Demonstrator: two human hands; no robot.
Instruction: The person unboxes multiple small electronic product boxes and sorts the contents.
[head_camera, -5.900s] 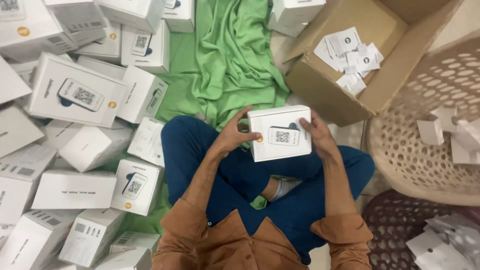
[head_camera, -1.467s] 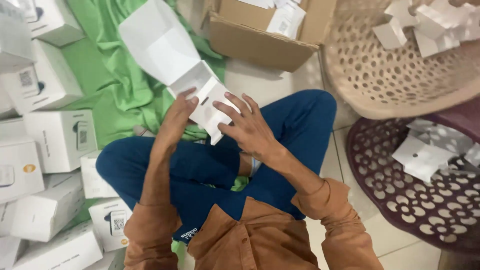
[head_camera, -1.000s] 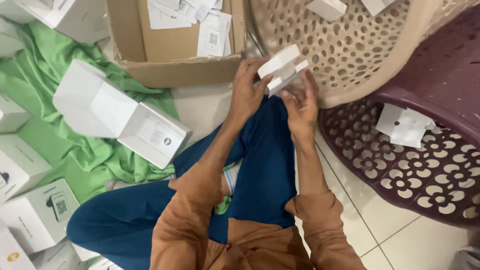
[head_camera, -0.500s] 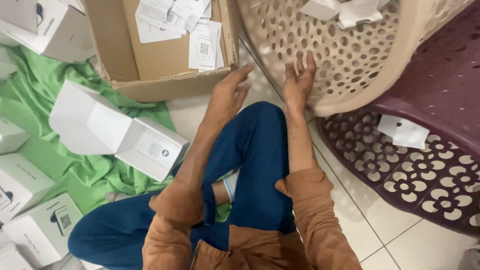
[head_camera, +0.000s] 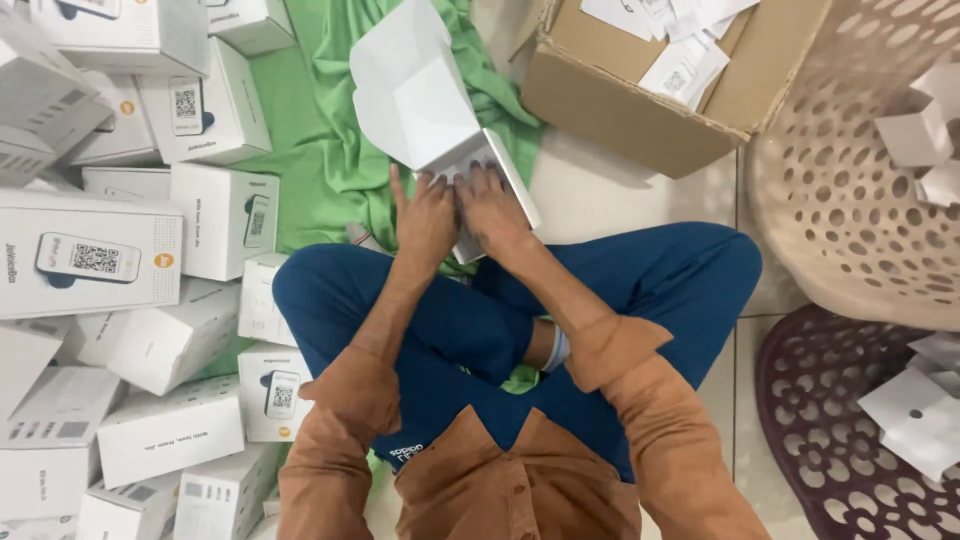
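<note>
An opened white box (head_camera: 420, 95) with its lid flap raised lies on the green cloth (head_camera: 320, 150) in front of my crossed legs. Both hands reach into its open mouth. My left hand (head_camera: 422, 215) lies flat on the near edge, fingers stretched out. My right hand (head_camera: 492, 208) rests beside it, with its fingers inside the box. What the fingers touch inside is hidden. I cannot make out a firm grip on anything.
Many closed white boxes (head_camera: 95, 255) are piled at the left. A brown cardboard carton (head_camera: 620, 100) with paper slips stands at the top right. A beige perforated basket (head_camera: 860, 190) and a maroon basket (head_camera: 850, 440) hold white card inserts at the right.
Both hands have come back from the beige basket, where they dropped a white insert, to the open box on the cloth. The view has swung left.
</note>
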